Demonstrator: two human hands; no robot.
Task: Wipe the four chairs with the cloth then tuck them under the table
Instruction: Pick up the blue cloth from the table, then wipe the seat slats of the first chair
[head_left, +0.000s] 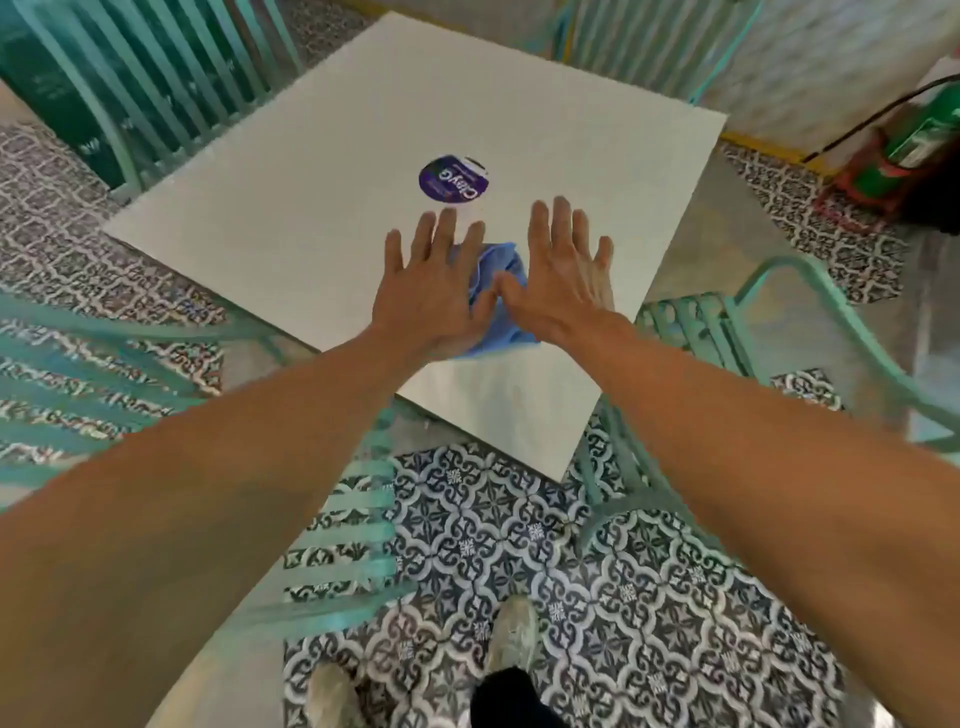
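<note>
A crumpled blue cloth (500, 267) lies on the white square table (322, 208), near its front corner. My left hand (434, 283) and my right hand (563, 275) hover flat over the cloth, fingers spread, thumbs nearly touching, hiding most of it. Neither hand grips anything. Turquoise slatted metal chairs stand around the table: one at the near left (104, 384), one at the right (737, 332), one at the far left (156, 78) and one at the far right (639, 36). All are pulled away from the table.
A round purple sticker (453, 178) sits at the table's centre. A green and red fire extinguisher (904, 150) stands on the floor at the far right. Patterned tiles (519, 545) cover the floor, where my shoes (511, 634) show.
</note>
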